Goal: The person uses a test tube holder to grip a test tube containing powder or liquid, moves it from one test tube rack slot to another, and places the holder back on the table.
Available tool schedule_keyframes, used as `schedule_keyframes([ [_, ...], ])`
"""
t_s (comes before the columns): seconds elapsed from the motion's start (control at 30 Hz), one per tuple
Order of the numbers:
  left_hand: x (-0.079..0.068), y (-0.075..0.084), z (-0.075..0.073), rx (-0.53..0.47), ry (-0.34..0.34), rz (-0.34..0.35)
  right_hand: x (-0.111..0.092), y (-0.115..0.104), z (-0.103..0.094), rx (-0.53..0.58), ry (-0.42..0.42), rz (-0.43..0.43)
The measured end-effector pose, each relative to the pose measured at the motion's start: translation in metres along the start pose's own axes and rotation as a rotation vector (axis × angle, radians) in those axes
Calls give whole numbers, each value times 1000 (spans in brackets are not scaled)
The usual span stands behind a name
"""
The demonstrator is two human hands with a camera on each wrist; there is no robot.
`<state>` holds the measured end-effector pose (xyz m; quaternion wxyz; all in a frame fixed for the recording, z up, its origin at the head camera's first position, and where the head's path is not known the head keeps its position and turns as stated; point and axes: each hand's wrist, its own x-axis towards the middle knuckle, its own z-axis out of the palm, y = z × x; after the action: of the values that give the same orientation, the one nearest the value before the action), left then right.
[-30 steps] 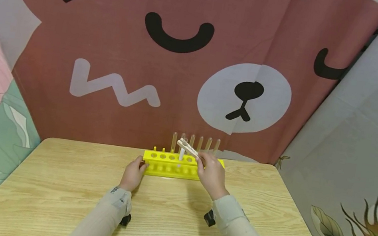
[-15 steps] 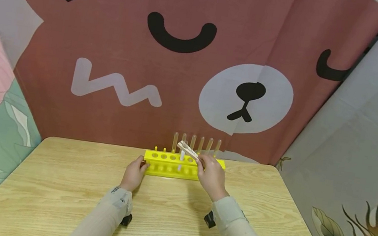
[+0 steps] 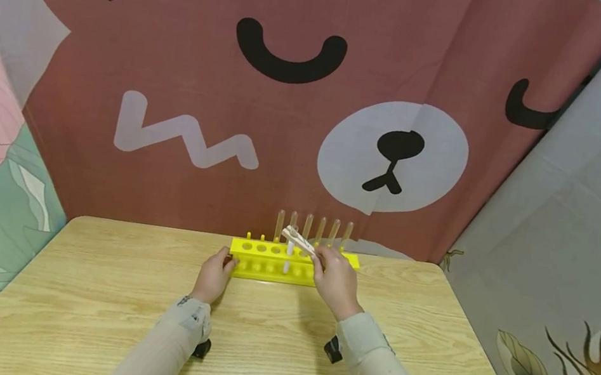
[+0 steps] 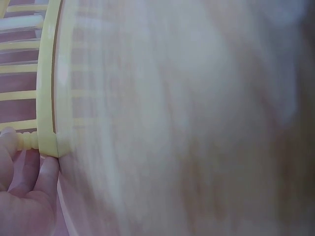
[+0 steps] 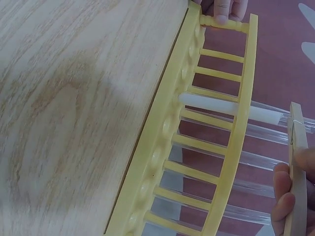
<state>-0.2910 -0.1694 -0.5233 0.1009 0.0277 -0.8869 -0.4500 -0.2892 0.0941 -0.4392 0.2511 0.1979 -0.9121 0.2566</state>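
A yellow test tube rack (image 3: 262, 255) stands near the table's back edge. My left hand (image 3: 213, 276) grips the post at its left end; in the left wrist view the fingers (image 4: 47, 179) lie at that end post. My right hand (image 3: 336, 282) holds a wooden test tube clamp (image 3: 299, 239) above the rack. The clamp's far end is at the upper part of a clear test tube with white contents (image 5: 211, 104). That tube passes through a hole of the rack's upper plate, its rounded bottom close to the lower plate in the right wrist view.
Several clear tubes (image 3: 279, 226) stand upside down on pegs along the rack's back. Left of them are bare yellow pegs (image 3: 249, 236). The wooden table (image 3: 119, 290) ends at a hanging printed cloth (image 3: 161, 193).
The tube with white contents has sunk lower through the rack, with more white showing below the upper plate. The clamp and right hand have dropped slightly. The left hand stays on the rack.
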Motion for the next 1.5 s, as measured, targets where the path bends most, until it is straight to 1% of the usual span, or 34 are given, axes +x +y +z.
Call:
schedule_keyframes([
  [0.37, 1, 0, 1, 6, 6, 27, -4, 2, 1, -1, -21, 30],
  [0.7, 1, -1, 1, 16, 5, 33, -4, 2, 2, 14, -27, 44],
  [1.03, 2, 0, 2, 20, 10, 2, -4, -1, 1, 20, -36, 60],
  [1.27, 2, -1, 2, 13, 4, 3, -4, -2, 2, 9, -46, 81],
  [1.4, 1, -1, 1, 13, 2, 7, -4, -2, 3, 12, -48, 80],
  [1.5, 0, 0, 0, 12, -3, -3, -4, -1, 4, 15, -46, 73],
])
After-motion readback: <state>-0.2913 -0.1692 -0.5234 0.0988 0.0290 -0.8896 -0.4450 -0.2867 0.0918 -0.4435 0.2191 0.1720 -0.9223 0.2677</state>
